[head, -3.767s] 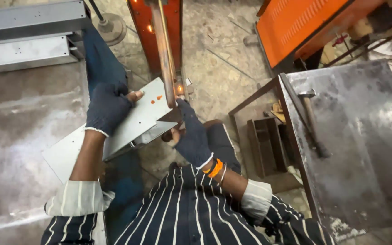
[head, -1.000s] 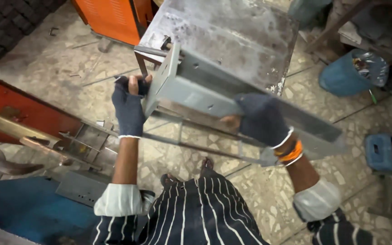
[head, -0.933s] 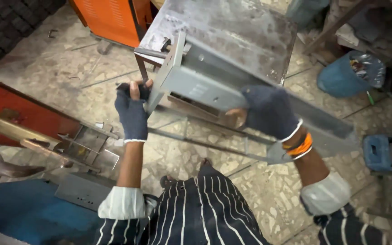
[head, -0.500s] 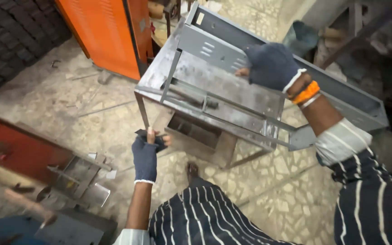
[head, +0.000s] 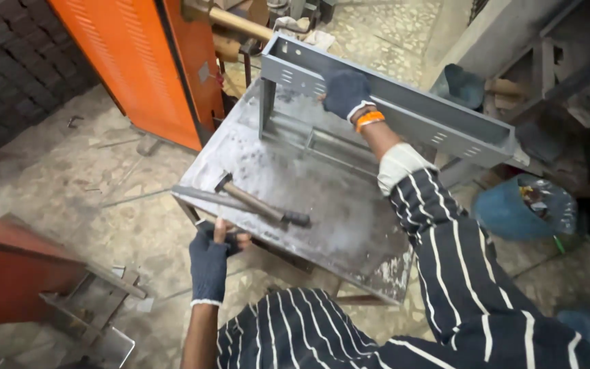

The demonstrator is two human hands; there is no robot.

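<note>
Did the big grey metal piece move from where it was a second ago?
Yes. The grey metal frame was held up above the steel table's near edge; now it stands on the far side of the steel table, beyond the hammer, under the right hand.

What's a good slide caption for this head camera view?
Right hand holds a grey metal frame over the steel table; left hand below.

We cannot see our right hand's fingers (head: 339,102) (curled behind the grey channel (head: 404,113)); our left forearm (head: 198,338) runs off the bottom edge.
</note>
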